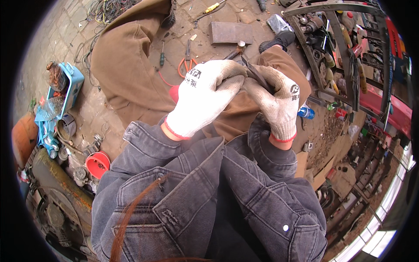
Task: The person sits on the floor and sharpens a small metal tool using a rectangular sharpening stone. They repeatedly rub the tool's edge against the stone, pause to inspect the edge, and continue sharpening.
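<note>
Both my hands wear white knit gloves with red cuffs and meet above my knees in brown trousers. My left hand (205, 98) is curled with its fingertips pressed against the right one. My right hand (275, 102) grips a thin dark metal tool (255, 75), which pokes up and to the left between the two gloves. What the left fingertips pinch is hidden. My grey denim jacket sleeves fill the lower part of the view.
On the paved ground ahead lie red-handled pliers (187, 65), a green screwdriver (162, 57), a hammer (235, 49) and a flat metal plate (231, 32). A blue box (70, 85) and a red round part (98, 163) sit left. A rusty metal rack (331, 48) stands right.
</note>
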`<state>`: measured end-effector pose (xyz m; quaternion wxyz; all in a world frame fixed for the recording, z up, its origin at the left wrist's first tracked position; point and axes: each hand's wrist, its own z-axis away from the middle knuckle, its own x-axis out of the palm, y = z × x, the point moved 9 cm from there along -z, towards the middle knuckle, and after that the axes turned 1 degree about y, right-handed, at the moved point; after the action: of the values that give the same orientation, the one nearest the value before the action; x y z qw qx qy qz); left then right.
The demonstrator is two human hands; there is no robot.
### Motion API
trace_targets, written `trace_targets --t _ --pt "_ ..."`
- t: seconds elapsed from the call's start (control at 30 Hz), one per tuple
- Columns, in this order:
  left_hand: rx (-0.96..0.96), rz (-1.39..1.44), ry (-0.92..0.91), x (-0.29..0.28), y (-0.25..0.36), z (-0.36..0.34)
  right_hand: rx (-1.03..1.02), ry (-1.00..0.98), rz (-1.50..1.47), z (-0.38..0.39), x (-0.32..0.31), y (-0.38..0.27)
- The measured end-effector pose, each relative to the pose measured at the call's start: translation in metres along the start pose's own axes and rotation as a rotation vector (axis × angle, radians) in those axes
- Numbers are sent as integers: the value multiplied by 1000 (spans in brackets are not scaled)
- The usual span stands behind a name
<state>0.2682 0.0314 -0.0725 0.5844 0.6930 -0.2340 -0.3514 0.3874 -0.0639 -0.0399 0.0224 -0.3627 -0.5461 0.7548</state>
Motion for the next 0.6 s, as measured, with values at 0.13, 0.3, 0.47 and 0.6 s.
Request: trace_targets --t 0.13,0.3,0.47,0.6 --pt "110 -159 29 0 7 4 -11 39 65 -1 1 -1" --pt "327 -379 96 -3 25 12 -247 79 382 0 12 -16" --pt "21 -58 -17 -7 6 2 -199 233 335 -7 -15 -9" --pt "-374 484 -62 -2 -23 1 85 309 -140 -1 -39 15"
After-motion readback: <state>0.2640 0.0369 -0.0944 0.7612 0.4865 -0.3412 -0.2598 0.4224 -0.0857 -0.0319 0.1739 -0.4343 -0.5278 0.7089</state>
